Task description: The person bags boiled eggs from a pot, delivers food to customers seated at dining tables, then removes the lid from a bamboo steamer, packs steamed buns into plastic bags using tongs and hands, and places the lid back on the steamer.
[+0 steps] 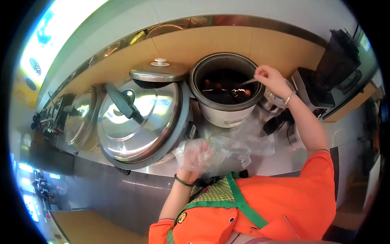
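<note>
Bright orange short-sleeved clothing (280, 199) fills the bottom of the frame, with a green-edged, green-and-yellow checked apron (217, 191) at its left. Just beyond it, at lower centre, the left hand (197, 154) is covered by crinkled clear plastic (211, 148); whether its fingers are apart or together cannot be told through the film. A dark green band (183, 181) circles that wrist. More transparent plastic film (260, 147) lies on the shiny metal counter (162, 168), right of the hand.

Left of centre stands a large round cooker with a domed silver lid (140, 122) and a dark handle. Farther off, at upper centre, sits an open white pot with a dark grey rim (225, 116), holding dark liquid (221, 91) with reddish-brown round pieces in it. At the pot's right edge, the bare right hand (266, 77) has its fingertips together on a slim grey utensil (249, 82), which slants down over the liquid. Behind, at upper right, stands a black blender (335, 61).
</note>
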